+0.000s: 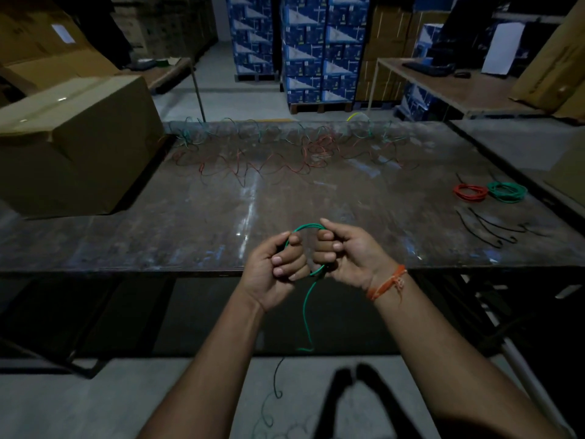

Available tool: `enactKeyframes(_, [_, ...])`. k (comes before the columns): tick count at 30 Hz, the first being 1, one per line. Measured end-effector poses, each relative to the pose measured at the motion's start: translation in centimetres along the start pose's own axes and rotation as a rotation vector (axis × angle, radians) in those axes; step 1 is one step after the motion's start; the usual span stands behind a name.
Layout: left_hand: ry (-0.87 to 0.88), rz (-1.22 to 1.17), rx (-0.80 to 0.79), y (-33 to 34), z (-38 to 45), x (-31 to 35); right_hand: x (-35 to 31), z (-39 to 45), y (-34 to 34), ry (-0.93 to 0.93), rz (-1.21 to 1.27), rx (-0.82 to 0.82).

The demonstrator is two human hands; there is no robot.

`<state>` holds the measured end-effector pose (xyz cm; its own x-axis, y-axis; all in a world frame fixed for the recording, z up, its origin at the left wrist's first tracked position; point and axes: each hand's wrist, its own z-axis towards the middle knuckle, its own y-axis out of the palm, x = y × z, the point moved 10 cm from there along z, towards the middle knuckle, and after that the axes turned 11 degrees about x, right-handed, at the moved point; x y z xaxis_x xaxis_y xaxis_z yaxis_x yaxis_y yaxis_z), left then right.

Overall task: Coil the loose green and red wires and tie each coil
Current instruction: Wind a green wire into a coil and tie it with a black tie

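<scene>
A green wire (308, 231) loop is gripped by both hands over the near table (190, 236) edge: left hand (274, 264) fingers curled round its left side, right hand (343, 253) clamped on its right side. The wire's tail is seen hanging below the hands twd the floor. Finished red coil (470, 192) & green coil (507, 191) lie far right; loose wires (285, 150) are spread along the far edge.
</scene>
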<state>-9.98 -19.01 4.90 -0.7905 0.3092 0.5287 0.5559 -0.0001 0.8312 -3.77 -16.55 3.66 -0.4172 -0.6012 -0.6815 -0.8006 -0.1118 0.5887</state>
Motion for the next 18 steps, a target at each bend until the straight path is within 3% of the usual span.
enactKeyframes(3, [-0.020, 0.023, -0.013, 0.0, -0.2, -0.4, -0.7, 0.1, -0.2, -0.159, -0.041, 0.053])
enactKeyframes(9, [-0.030, -0.011, 0.026, -0.8, -0.4, -0.2, -1.8, -1.3, -0.9, -0.550, -0.438, 0.258])
enactKeyframes(14, [-0.074, -0.113, 0.086, -2.3, -0.2, -0.4, -1.0, -2.0, -1.3, -0.614, -0.576, 0.322])
enactKeyframes(18, [-0.056, -0.310, 0.033, -3.5, 0.2, 1.5, 1.0, -1.5, -3.6, -0.553, -0.574, 0.227])
